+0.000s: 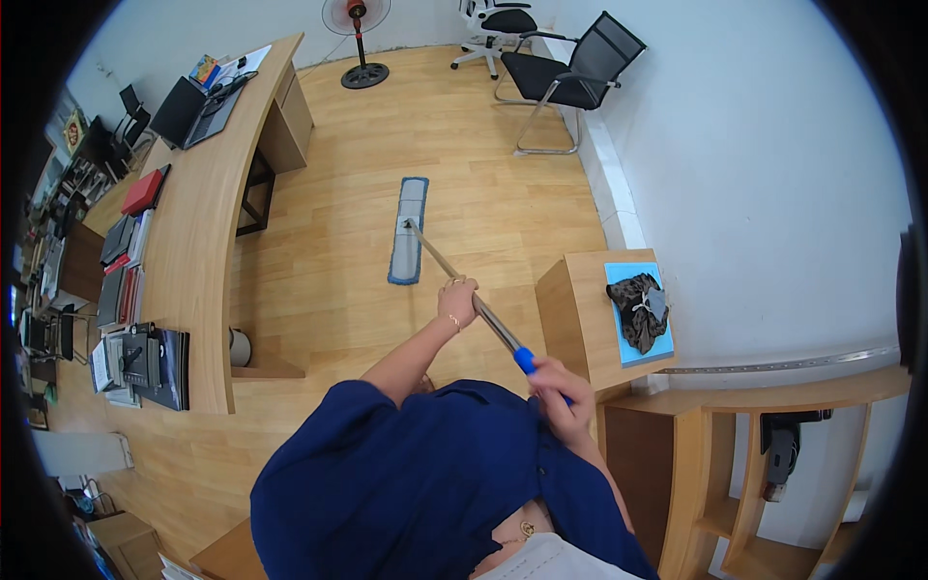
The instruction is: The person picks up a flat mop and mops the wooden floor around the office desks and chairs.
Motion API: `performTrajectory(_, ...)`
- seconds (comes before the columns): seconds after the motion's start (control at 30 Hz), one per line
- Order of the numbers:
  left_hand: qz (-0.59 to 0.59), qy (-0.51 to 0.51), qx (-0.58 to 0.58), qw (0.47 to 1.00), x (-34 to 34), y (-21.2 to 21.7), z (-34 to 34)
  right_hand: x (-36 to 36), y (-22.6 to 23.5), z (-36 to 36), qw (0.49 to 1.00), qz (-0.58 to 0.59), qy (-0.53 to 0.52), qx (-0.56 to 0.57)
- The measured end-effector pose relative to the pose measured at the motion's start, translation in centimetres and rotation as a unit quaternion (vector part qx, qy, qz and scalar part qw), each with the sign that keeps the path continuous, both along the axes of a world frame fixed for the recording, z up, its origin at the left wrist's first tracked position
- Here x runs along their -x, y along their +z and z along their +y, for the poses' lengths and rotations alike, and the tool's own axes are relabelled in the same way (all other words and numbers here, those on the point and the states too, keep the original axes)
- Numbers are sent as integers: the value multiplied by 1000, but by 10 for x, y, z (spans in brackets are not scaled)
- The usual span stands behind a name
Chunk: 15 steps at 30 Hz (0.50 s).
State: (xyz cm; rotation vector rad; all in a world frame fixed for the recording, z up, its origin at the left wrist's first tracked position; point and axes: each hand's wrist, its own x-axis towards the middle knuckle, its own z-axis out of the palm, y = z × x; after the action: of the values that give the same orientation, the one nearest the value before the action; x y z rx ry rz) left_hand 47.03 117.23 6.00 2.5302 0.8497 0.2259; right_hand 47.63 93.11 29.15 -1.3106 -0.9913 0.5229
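A flat mop [410,205] with a long grey head and blue fringe lies on the wooden floor ahead of me. Its metal pole slants back toward my right side and ends in a blue grip. My left hand [457,301] is wrapped round the middle of the pole, with a bracelet on the wrist. Higher on the pole, at the blue grip, my right hand [564,394] is closed. The palm side of both hands is hidden.
A long desk [217,184] with a laptop [208,114] and folders runs along the left. Ahead are a standing fan [364,75] and a black chair [570,72]. A small cabinet [580,338] bearing a dark cloth [638,314] and a shelf unit [710,464] stand at right.
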Motion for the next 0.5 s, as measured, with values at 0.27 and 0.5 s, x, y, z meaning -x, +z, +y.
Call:
performTrajectory(0.27,-400,-28,15,916,95,128,-13,25,-12,146,944,-331,12,8)
performTrajectory(0.5,-383,15,135,914,209,150,30,64,-66,218,951,-85,295,32)
